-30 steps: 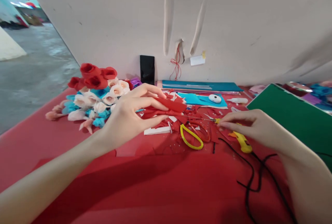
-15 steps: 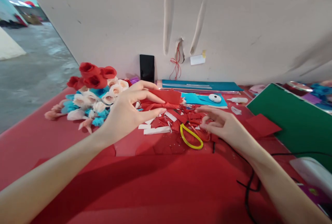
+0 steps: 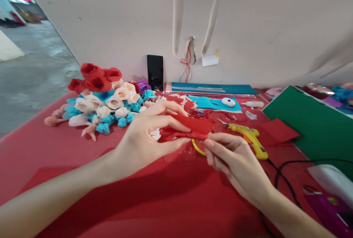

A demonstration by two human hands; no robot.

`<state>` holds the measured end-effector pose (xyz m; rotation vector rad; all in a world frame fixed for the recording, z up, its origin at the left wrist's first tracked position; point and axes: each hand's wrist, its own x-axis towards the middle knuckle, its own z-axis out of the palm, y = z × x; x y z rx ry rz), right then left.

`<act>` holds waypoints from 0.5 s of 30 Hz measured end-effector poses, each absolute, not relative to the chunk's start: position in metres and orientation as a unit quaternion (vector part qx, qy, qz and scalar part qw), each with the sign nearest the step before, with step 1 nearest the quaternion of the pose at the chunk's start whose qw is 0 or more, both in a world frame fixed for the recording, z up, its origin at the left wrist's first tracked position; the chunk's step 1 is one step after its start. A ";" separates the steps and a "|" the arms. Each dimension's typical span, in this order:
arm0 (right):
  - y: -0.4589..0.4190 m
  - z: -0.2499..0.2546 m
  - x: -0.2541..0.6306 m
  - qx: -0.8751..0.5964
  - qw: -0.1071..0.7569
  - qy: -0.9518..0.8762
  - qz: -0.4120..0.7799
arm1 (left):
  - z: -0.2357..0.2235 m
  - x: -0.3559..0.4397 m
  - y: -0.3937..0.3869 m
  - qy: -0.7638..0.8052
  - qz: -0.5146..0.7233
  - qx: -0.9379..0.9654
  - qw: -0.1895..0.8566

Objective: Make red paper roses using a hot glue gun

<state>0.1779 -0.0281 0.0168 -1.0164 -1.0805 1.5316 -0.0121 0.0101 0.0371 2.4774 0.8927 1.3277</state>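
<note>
A folded piece of red paper (image 3: 197,124) is held up above the middle of the table. My left hand (image 3: 147,131) grips its left part, thumb below and fingers on top. At its right end, the thumb and fingertips of my right hand (image 3: 234,157) pinch the lower edge. Under the paper shows part of a yellow loop handle (image 3: 198,148), with the rest hidden. Right of the paper lies a yellow glue gun (image 3: 248,135), its nozzle pointing left. Red and white paper scraps (image 3: 182,101) are scattered behind my hands.
Red, white and blue paper flowers (image 3: 103,100) are heaped at the left. A black phone (image 3: 155,71) leans on the back wall. A green board (image 3: 314,124) stands at the right beside a black cord (image 3: 289,184). A large red sheet (image 3: 154,201) covers the front.
Both hands have come together nearer to me, lifting the red paper off the scraps. The right hand now pinches its edge. The glue gun, hidden before, shows at the right.
</note>
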 end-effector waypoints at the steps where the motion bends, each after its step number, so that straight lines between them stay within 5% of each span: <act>1: -0.029 0.019 0.178 -0.418 0.484 -0.442 0.629 | 0.038 -0.012 0.010 0.301 0.450 0.836 0.093; 11: -0.037 0.026 0.180 -0.406 0.512 -0.397 0.644 | 0.046 -0.017 0.008 0.308 0.476 0.821 0.072; 15: -0.038 0.026 0.183 -0.427 0.537 -0.458 0.565 | 0.045 -0.020 0.014 0.330 0.483 0.811 0.016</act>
